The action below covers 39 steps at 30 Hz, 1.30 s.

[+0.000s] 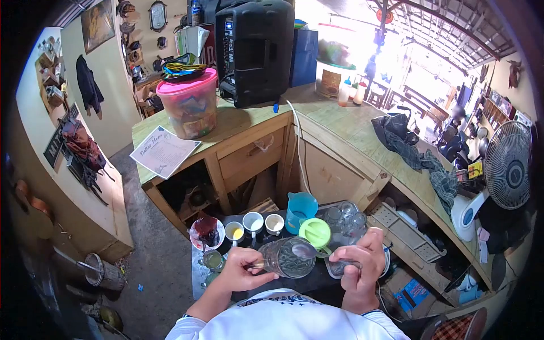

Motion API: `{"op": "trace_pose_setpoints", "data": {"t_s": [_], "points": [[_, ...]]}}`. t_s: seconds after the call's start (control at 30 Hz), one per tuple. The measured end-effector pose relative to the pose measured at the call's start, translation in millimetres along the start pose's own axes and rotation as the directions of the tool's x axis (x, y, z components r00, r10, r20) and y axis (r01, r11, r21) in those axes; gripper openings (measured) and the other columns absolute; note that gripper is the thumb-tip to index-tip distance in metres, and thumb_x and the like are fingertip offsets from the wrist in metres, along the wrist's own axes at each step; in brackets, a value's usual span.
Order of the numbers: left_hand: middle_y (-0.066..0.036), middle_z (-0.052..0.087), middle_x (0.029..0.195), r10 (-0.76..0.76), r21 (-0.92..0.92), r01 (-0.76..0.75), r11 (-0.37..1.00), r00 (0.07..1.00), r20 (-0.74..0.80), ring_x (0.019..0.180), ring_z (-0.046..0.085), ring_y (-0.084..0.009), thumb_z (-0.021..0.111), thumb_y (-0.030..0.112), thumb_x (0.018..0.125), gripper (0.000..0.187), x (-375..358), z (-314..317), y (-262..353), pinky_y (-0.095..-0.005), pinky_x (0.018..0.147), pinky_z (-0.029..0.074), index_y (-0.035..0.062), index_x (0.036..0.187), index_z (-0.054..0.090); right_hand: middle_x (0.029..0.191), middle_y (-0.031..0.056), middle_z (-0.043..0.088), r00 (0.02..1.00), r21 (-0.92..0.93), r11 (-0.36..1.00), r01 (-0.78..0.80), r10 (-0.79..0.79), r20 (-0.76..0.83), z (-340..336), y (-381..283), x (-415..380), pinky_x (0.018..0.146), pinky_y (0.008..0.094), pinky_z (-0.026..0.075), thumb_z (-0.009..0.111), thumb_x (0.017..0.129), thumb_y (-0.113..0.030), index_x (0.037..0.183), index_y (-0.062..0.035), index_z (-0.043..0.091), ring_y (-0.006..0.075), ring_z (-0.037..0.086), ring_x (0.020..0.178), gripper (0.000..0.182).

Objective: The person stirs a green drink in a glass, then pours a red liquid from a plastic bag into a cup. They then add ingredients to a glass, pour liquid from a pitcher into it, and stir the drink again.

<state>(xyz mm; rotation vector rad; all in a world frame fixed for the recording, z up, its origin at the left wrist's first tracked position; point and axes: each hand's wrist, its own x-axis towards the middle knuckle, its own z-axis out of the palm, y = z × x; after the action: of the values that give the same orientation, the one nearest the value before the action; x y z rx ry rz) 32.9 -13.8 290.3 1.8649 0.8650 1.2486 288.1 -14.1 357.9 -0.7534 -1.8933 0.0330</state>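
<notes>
My left hand (245, 270) is closed at the side of a clear glass mug (288, 262), which is tilted with its mouth facing me. The rounded, shiny bowl of what looks like a spoon (304, 250) shows at the mug's upper right. To the right, my right hand (362, 265) has curled fingers and a raised index finger. Its fingers pinch something small and shiny that I cannot make out. Just beyond the mug stand a lime-green lidded pitcher (315, 232) and a blue plastic jug (300, 211). Several clear glasses (347, 218) stand behind my right hand.
White cups (253, 222) with powdery contents line the dark low table. A plate (206, 234) with a dark red item and a green-tinted glass mug (212, 259) are at left. Ahead, a wooden counter (334, 116) carries a speaker (253, 54) and bucket (190, 107); a fan (508, 164) stands right.
</notes>
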Motion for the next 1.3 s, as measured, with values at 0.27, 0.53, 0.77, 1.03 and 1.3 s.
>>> {"op": "trace_pose_setpoints", "data": {"t_s": [0.27, 0.53, 0.77, 1.03, 1.3], "points": [[-0.003, 0.043, 0.046, 0.196, 0.192, -0.183, 0.964, 0.979, -0.051, 0.039, 0.044, -0.0191, 0.081, 0.007, 0.061, 0.043, 5.9, 6.2, -1.1, -0.0295, 0.04, 0.029, 0.0094, 0.049, 0.04, 0.07, -0.0007, 0.055, 0.999, 0.004, 1.0, 0.007, -0.007, 0.052, 1.1, 2.6, 0.3, 0.066, 0.0366, 0.035, 0.055, 0.092, -0.041, 0.08, -0.0119, 0.066, 0.0206, 0.043, 0.064, 0.034], [-0.004, 0.048, 0.05, 0.393, 0.401, -0.334, 0.853, 0.917, -0.073, 0.044, 0.05, -0.0215, 0.079, 0.004, 0.061, 0.032, 10.4, 10.3, -5.7, -0.0305, 0.042, 0.036, 0.0088, 0.057, 0.048, 0.073, 0.0063, 0.068, 0.919, 0.517, 0.78, -0.354, 0.391, 0.039, 14.7, 18.7, -20.6, 0.057, 0.0282, 0.044, 0.057, 0.094, -0.035, 0.075, -0.0039, 0.067, 0.0154, 0.059, 0.062, 0.038], [-0.004, 0.052, 0.054, 0.487, 0.561, -0.383, 0.734, 0.873, -0.041, 0.047, 0.053, -0.0228, 0.075, 0.002, 0.057, 0.028, 10.2, 14.7, -13.5, -0.0314, 0.045, 0.039, 0.0084, 0.057, 0.049, 0.067, 0.0083, 0.065, 0.69, 0.581, 0.406, -0.706, 0.581, 0.432, 25.4, 23.8, -38.7, 0.046, 0.0201, 0.032, 0.049, 0.099, -0.035, 0.094, 0.009, 0.068, 0.0046, 0.041, 0.049, 0.048], [-0.004, 0.057, 0.061, 0.467, 0.618, -0.354, 0.702, 0.884, -0.024, 0.054, 0.059, -0.0208, 0.075, 0.005, 0.059, 0.021, 9.7, 17.1, -11.1, -0.0314, 0.052, 0.045, 0.0077, 0.066, 0.056, 0.056, -0.0016, 0.047, 0.588, 0.709, -0.014, -0.705, 0.548, 0.595, 44.0, 18.7, -42.0, 0.046, 0.0221, 0.027, 0.047, 0.1, -0.028, 0.11, 0.0106, 0.062, 0.0036, 0.031, 0.046, 0.042], [-0.004, 0.059, 0.062, 0.421, 0.646, -0.353, 0.676, 0.905, 0.054, 0.056, 0.06, -0.0201, 0.075, 0.005, 0.059, 0.02, 7.6, 20.1, -12.3, -0.0313, 0.053, 0.045, 0.0078, 0.068, 0.057, 0.06, -0.0008, 0.052, 0.546, 0.652, 0.051, -0.757, 0.598, 0.587, 45.3, 23.0, -42.7, 0.047, 0.0219, 0.032, 0.051, 0.098, -0.027, 0.109, 0.0113, 0.062, 0.0043, 0.035, 0.046, 0.042]]}}
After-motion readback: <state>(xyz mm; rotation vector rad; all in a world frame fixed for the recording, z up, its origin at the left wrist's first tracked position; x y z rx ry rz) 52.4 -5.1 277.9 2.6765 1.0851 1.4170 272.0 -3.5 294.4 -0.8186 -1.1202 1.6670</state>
